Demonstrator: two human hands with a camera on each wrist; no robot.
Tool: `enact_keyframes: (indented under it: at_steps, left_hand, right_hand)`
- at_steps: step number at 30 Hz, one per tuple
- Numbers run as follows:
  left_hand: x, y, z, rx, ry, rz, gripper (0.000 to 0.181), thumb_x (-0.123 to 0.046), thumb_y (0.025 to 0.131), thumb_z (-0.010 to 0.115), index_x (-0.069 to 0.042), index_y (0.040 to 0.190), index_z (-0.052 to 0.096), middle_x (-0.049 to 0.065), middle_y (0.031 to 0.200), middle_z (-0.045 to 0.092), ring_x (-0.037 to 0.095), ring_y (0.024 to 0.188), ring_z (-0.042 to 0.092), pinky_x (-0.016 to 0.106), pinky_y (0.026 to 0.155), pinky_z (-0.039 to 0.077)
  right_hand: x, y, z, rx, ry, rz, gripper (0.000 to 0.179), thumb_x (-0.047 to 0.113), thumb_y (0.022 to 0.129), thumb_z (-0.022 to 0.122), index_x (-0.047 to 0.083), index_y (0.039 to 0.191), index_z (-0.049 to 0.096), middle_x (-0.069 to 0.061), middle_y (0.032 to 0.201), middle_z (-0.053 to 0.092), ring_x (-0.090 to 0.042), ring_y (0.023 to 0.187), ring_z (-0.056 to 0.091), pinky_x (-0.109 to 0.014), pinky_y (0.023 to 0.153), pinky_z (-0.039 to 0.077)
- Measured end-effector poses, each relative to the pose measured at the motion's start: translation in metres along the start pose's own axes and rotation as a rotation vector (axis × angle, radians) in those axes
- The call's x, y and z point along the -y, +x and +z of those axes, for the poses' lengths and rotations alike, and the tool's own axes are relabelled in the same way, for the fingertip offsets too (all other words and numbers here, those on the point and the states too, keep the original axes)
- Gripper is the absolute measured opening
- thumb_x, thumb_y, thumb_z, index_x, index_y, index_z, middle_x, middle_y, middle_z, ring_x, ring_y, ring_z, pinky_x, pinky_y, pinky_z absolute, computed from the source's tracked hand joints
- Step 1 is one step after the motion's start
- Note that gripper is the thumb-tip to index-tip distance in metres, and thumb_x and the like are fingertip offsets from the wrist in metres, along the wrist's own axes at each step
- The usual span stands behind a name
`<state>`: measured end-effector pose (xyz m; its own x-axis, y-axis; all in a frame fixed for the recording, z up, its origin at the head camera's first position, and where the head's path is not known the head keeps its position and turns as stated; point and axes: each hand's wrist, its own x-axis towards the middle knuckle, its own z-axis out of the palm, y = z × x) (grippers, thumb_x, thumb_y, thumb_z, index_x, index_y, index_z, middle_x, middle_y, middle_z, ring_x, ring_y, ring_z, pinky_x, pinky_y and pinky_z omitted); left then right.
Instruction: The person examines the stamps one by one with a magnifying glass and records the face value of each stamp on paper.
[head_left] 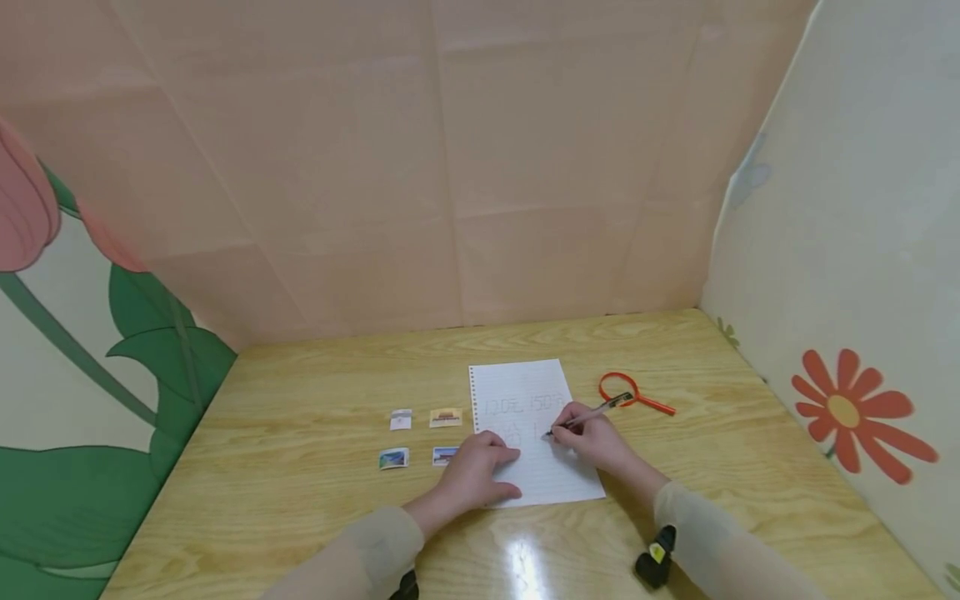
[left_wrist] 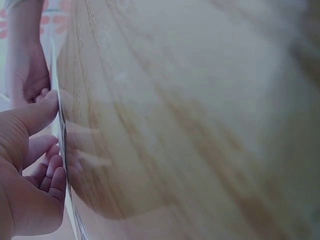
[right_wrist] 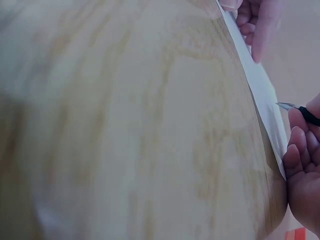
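In the head view, a lined sheet of paper (head_left: 551, 486) with punched holes along its left edge lies on the table, with handwritten figures near its upper half. My right hand (head_left: 594, 442) grips a pen (head_left: 602, 409), its tip down at the middle of the sheet. The pen's metal tip (right_wrist: 285, 105) also shows in the right wrist view, above the paper. My left hand (head_left: 474, 473) rests on the sheet's lower left part, thumb and fingers spread apart. It partly covers a small picture stamp (head_left: 442, 456) beside the sheet.
More small stamps lie left of the paper: a whitish one (head_left: 401, 419), a yellowish one (head_left: 446, 417) and a blue-green one (head_left: 393, 458). Right of the sheet is a red magnifying glass (head_left: 654, 404), partly behind the pen. Walls border the wooden table (head_left: 300, 483) at back and sides.
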<state>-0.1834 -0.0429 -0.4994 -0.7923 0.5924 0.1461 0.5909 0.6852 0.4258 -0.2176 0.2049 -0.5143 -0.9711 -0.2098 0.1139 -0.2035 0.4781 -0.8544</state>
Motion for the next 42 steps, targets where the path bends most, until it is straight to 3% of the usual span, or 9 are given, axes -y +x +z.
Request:
enact_keyframes:
  at_steps: [8,12,16,23,29,36,42]
  left_hand:
    - [0.001,-0.001,0.0,0.004,-0.012,-0.011,0.054,-0.035,0.075,0.087,-0.009,0.121,0.072,0.0,0.105,0.061,0.012,0.095,0.053,0.026,0.086,0.044]
    - [0.001,-0.001,0.0,0.011,-0.021,-0.016,0.054,-0.034,0.076,0.087,-0.009,0.121,0.072,0.0,0.105,0.06,0.011,0.094,0.053,0.025,0.086,0.044]
    - [0.002,-0.001,0.001,0.004,-0.017,-0.003,0.053,-0.033,0.075,0.087,-0.009,0.12,0.073,0.0,0.104,0.061,0.012,0.094,0.053,0.026,0.086,0.044]
    - [0.003,0.0,0.002,0.023,-0.02,-0.024,0.053,-0.035,0.076,0.086,-0.011,0.121,0.072,0.0,0.106,0.06,0.011,0.095,0.053,0.025,0.087,0.044]
    - [0.003,0.001,0.002,0.027,-0.022,-0.024,0.054,-0.036,0.076,0.086,-0.011,0.122,0.072,-0.001,0.106,0.06,0.011,0.095,0.053,0.025,0.086,0.044]
    - [0.002,0.001,0.001,0.026,-0.024,-0.021,0.054,-0.035,0.077,0.086,-0.01,0.122,0.072,0.0,0.106,0.06,0.011,0.095,0.053,0.025,0.087,0.044]
    - [0.002,0.0,0.001,0.026,-0.018,-0.018,0.054,-0.036,0.076,0.086,-0.011,0.122,0.072,0.0,0.106,0.06,0.011,0.095,0.052,0.025,0.086,0.044]
  right_hand:
    - [0.001,0.001,0.002,0.006,-0.08,-0.088,0.013,0.002,0.084,0.071,0.011,0.082,0.061,0.003,0.072,0.057,-0.013,0.064,0.05,-0.022,0.055,0.042]
    - [-0.002,0.001,0.001,0.001,-0.032,-0.03,0.01,0.002,0.086,0.069,0.008,0.084,0.062,0.001,0.074,0.06,-0.016,0.065,0.052,-0.023,0.056,0.043]
    - [-0.006,0.004,-0.002,-0.053,-0.001,0.033,0.005,0.004,0.089,0.068,0.004,0.09,0.064,-0.001,0.078,0.064,-0.016,0.066,0.053,-0.024,0.057,0.045]
    - [-0.008,0.009,-0.003,-0.107,-0.064,0.024,0.005,0.006,0.088,0.07,0.006,0.09,0.066,-0.001,0.08,0.064,-0.016,0.068,0.053,-0.025,0.058,0.045]
    - [-0.005,0.01,-0.002,-0.097,-0.114,-0.025,0.007,0.005,0.086,0.071,0.008,0.087,0.064,0.001,0.078,0.06,-0.016,0.069,0.052,-0.024,0.059,0.044]
    - [-0.004,0.008,-0.003,-0.024,-0.105,-0.078,0.007,0.003,0.085,0.071,0.008,0.085,0.066,0.003,0.073,0.058,-0.014,0.065,0.05,-0.023,0.057,0.043]
    - [-0.002,0.006,-0.004,-0.027,-0.088,-0.06,0.007,0.002,0.085,0.07,0.007,0.085,0.065,0.002,0.073,0.058,-0.015,0.066,0.05,-0.024,0.056,0.042]
